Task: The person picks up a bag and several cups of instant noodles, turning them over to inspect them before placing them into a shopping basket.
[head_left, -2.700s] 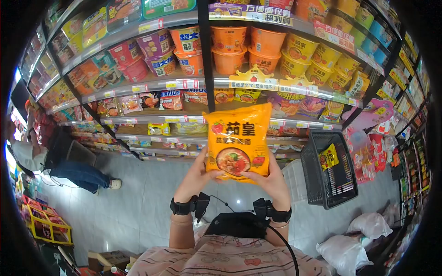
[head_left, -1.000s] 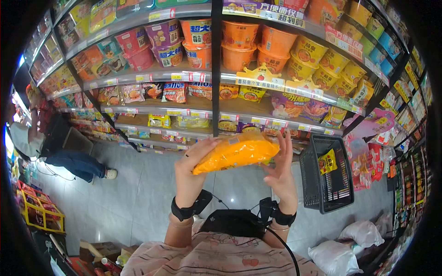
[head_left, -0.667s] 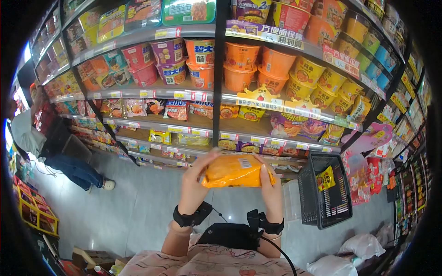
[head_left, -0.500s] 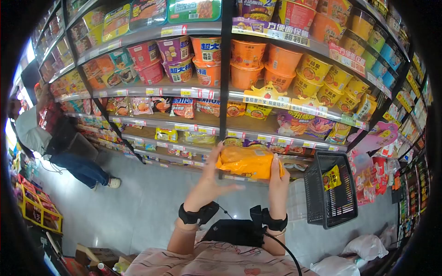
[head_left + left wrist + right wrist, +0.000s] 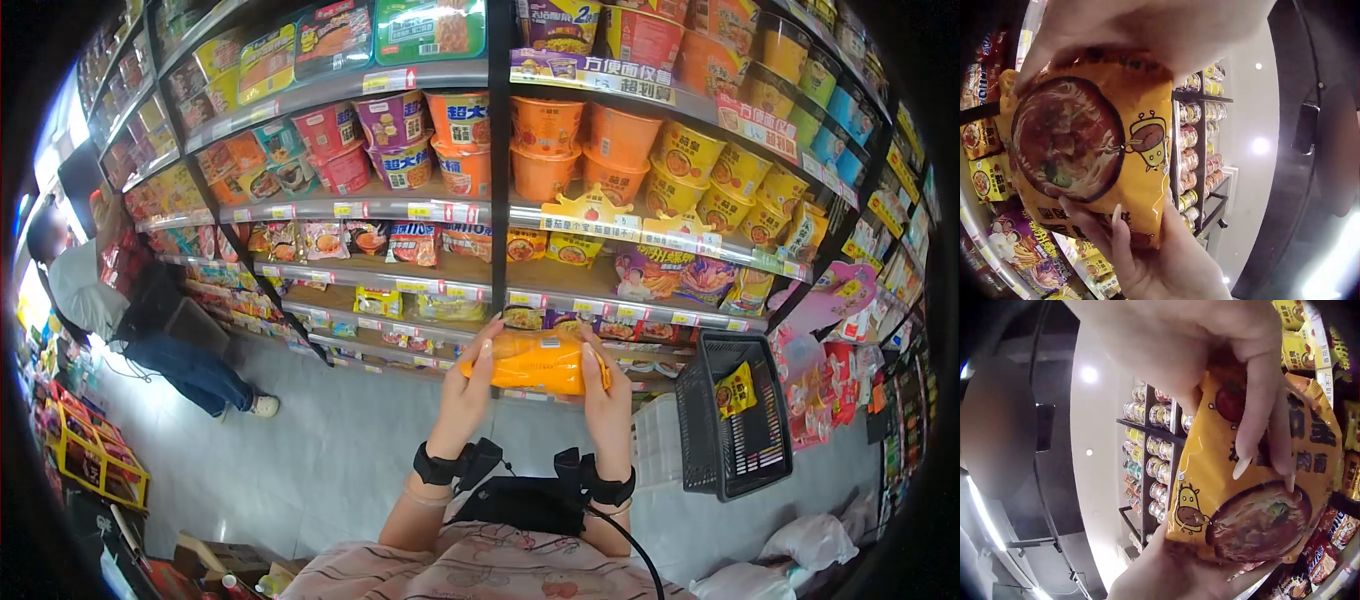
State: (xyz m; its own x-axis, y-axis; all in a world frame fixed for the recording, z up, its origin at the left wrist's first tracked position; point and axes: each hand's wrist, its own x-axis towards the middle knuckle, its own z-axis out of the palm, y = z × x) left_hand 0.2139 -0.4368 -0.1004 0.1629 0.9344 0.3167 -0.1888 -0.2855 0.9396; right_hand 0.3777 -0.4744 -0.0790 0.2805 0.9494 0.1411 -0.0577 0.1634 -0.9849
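An orange bag of instant noodles (image 5: 535, 365) is held in front of the lower shelves, its edge and barcode side turned up to the head camera. My left hand (image 5: 470, 385) grips its left end and my right hand (image 5: 606, 390) its right end, thumbs on the near side. In the left wrist view, the noodle bag (image 5: 1141, 106) shows a printed bowl and cartoon cow. Fingers of my right hand (image 5: 1160, 269) press against that printed face from below. In the right wrist view, fingers (image 5: 1260, 412) of my right hand lie across the same face.
Shelves of cup and bag noodles rise ahead, with orange tubs (image 5: 545, 125) and yellow tubs (image 5: 685, 150). A dark shopping basket (image 5: 700, 450) holding a yellow packet (image 5: 735, 390) is at right. Another person (image 5: 170, 345) stands left. White sacks (image 5: 810, 545) lie at lower right.
The bag has turned from its printed front facing the head camera to edge-up. My right hand, then my left, came off it briefly; both grip it now.
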